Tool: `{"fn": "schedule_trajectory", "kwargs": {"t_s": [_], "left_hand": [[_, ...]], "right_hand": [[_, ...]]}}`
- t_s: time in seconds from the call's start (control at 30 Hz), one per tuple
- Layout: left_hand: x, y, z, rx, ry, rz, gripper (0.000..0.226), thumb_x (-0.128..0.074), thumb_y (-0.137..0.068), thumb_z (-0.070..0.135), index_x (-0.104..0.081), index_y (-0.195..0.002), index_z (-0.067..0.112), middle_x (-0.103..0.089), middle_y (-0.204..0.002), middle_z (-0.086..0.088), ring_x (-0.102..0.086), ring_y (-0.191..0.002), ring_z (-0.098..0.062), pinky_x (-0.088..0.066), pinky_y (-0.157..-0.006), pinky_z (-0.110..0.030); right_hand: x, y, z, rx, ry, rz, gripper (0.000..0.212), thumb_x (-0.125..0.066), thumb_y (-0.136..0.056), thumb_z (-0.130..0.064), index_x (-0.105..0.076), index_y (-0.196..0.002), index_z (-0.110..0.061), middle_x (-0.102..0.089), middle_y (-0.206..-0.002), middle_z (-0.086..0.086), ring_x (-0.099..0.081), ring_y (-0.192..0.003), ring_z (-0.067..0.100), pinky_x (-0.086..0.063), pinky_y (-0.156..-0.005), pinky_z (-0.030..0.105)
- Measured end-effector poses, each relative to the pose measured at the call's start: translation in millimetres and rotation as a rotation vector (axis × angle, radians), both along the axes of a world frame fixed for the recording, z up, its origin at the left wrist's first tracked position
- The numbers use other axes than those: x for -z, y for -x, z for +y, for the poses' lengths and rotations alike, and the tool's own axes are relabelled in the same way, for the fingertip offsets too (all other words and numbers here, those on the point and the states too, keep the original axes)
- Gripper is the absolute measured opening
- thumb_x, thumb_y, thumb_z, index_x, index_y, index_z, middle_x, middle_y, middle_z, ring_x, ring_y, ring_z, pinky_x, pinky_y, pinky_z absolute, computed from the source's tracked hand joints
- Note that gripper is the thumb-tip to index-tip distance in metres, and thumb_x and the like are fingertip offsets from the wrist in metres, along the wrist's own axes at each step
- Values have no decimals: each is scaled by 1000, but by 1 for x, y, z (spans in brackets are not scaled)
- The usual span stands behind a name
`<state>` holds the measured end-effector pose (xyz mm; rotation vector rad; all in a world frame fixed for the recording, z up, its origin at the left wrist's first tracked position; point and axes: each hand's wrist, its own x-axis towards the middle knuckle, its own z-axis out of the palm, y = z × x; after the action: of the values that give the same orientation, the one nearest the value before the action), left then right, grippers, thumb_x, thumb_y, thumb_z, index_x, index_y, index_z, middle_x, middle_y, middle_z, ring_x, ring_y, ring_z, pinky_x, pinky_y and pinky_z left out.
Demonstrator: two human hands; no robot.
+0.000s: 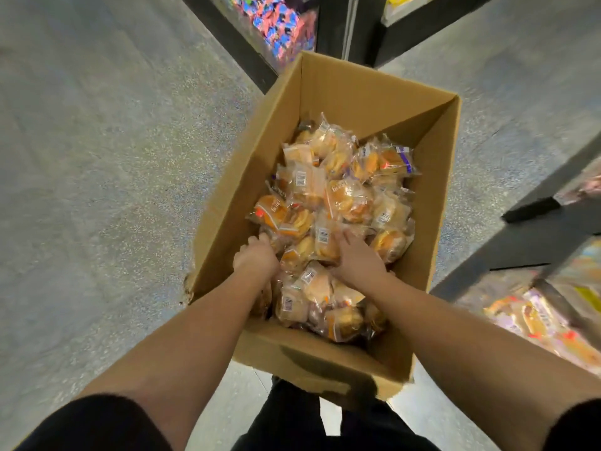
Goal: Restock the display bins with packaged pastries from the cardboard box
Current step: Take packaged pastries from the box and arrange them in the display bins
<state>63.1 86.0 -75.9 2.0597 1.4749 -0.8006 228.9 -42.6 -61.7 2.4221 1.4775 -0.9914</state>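
I have both hands down in the cardboard box (341,89) to gather pastries (349,196), left hand (257,255) curled into the pile, right hand (356,255) spread flat on packets.

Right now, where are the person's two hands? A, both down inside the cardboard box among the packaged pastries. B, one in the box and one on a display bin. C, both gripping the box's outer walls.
A: the left hand and right hand both reach into the cardboard box, among the packaged pastries.
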Motion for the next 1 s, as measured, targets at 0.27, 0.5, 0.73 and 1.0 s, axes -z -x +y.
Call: {"fn": "schedule_trajectory", "kwargs": {"t_s": [0.27,0.5,0.73,1.0], "left_hand": [[22,7,0,118,-97,33,46,-50,-98,17,-30,-139,12,-43,-140,-14,-49,-124,-35,-53,-88,-43],[2,9,7,95,-110,-71,36,-51,-99,26,-39,-131,15,-52,-131,-9,-55,-115,-31,-44,-74,-40],[-81,24,5,-65,-36,-473,49,-60,-90,45,-48,-132,22,-63,-118,-3,-63,-99,-26,-47,-74,-34],[-155,6,-20,-292,363,-948,63,-74,-79,34,-50,-136,25,-69,-116,2,-71,-93,-21,-59,-79,-47]], "right_hand": [[45,22,20,199,55,-103,101,-66,-87,-7,4,-155,-30,1,-166,4,-42,-135,41,-50,-97,54],[25,13,24,378,-15,0,81,-67,-88,-24,-19,-153,-34,-27,-156,-1,-58,-113,29,-56,-77,40],[-41,-1,-11,731,-222,442,73,-65,-88,-35,-25,-148,-25,-63,-100,-1,-61,-77,16,-48,-60,30],[-109,-17,-88,1107,-557,1088,18,-63,-93,-13,-57,-110,-8,-60,-90,12,-58,-66,20,-44,-57,28]]}}
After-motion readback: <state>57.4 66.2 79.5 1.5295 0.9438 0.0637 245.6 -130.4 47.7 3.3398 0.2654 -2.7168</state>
